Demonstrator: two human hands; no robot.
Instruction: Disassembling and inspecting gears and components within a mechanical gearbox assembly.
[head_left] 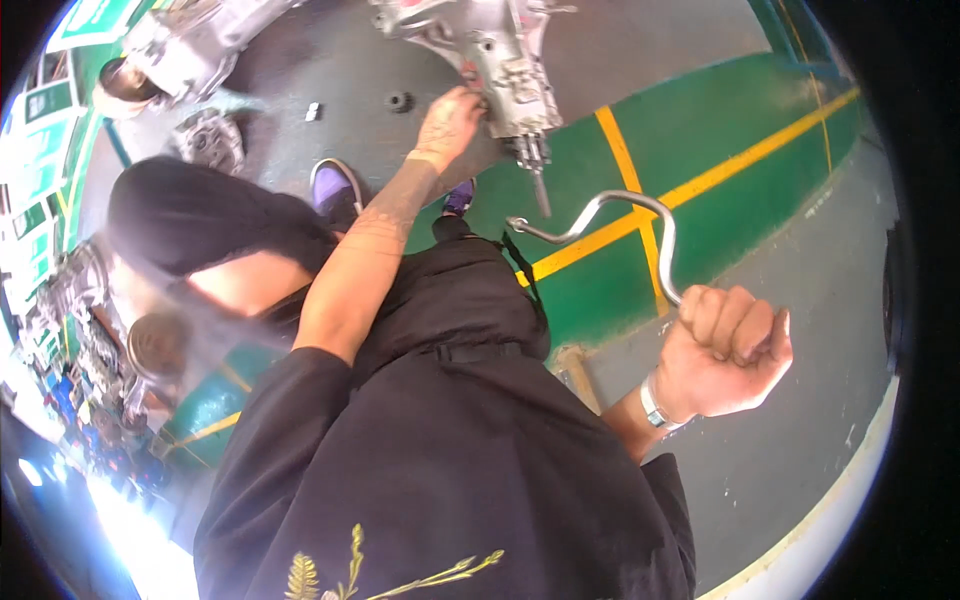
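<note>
My right hand point(725, 350) is closed in a fist around the end of a speed brace point(664, 245), a bent chrome crank wrench. The socket end point(516, 225) of the brace hangs in the air, apart from the gearbox. A silver metal gearbox point(515, 85) lies ahead of me, with its shaft point(540, 190) pointing toward me. Against the left side of its housing rests my left hand point(450, 122), fingers curled in at the casing edge. Its fingertips are partly hidden.
On the grey bench top point(330, 60) lie a small dark gear point(399, 102), a small pale metal piece point(313, 111) and a cast cover point(210, 138). Another housing point(190, 45) sits farther left. A person's dark-clothed leg point(220, 215) is at my left. Yellow lines point(760, 160) cross the green floor.
</note>
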